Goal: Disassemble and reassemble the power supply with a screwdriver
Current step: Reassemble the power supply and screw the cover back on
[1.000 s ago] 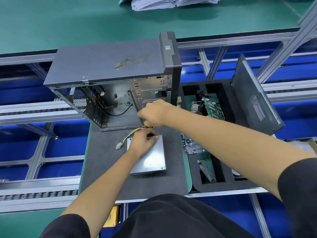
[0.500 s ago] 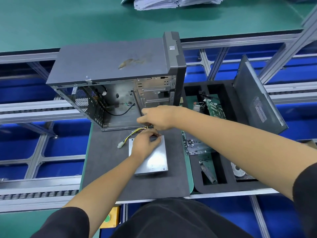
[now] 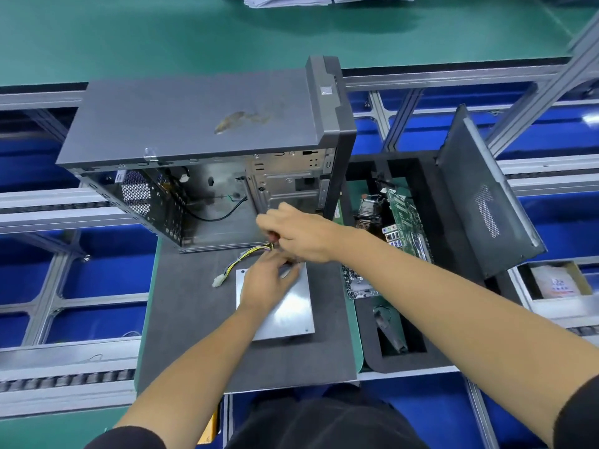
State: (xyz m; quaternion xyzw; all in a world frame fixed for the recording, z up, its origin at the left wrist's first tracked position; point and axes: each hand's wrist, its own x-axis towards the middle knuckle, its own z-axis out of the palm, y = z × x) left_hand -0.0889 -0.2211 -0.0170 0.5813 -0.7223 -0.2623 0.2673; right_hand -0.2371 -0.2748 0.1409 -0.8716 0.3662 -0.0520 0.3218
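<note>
I have the supply [image 3: 285,314] lying flat on the mat [image 3: 201,335] at centre frame, before the open case [image 3: 201,131], left hand [image 3: 265,283] and right hand [image 3: 301,234] both pinching its cables [image 3: 246,256], probably to gather them clear.

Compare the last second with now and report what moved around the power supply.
Little moved. The right hand slid slightly right along the cable bundle, and the left hand kept working at the cable end of the power supply. The supply, white connector and open case stayed put.
</note>
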